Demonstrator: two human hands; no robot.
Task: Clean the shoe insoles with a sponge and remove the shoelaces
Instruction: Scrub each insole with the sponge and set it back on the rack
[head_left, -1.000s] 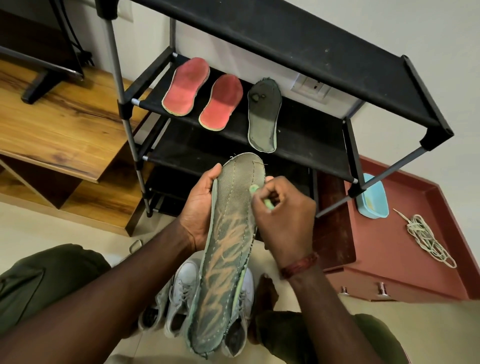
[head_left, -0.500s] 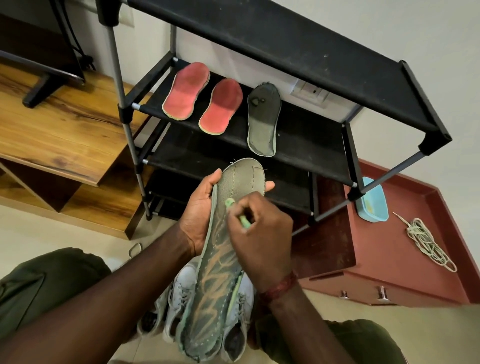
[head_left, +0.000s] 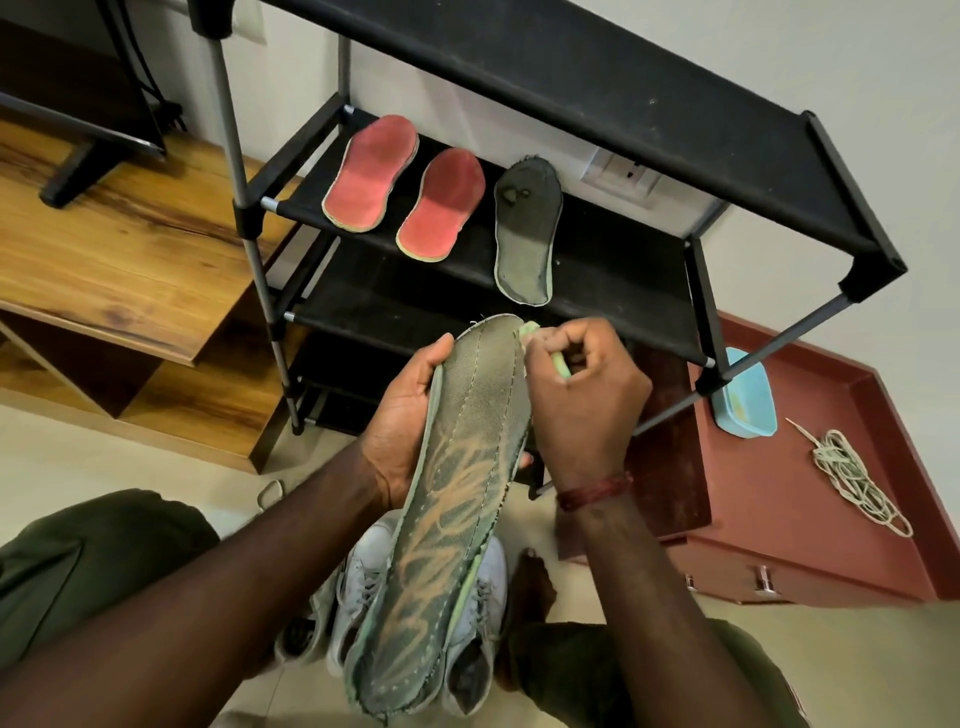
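Note:
A long grey-green insole with orange streaks is held upright in front of me. My left hand grips its left edge from behind. My right hand pinches a small pale green sponge against the insole's top right edge. Two red insoles and a dark grey insole lie on the middle shelf of the black shoe rack. Grey laced sneakers stand on the floor below the insole. A loose bundle of pale shoelaces lies on the red cabinet top.
A light blue tub sits on the red cabinet beside the rack's right leg. A wooden shelf unit with a dark stand on it fills the left. My knees in olive trousers frame the bottom of the view.
My right hand with the sponge has moved from the insole's middle up and right to its top right edge. My left hand keeps its hold on the insole.

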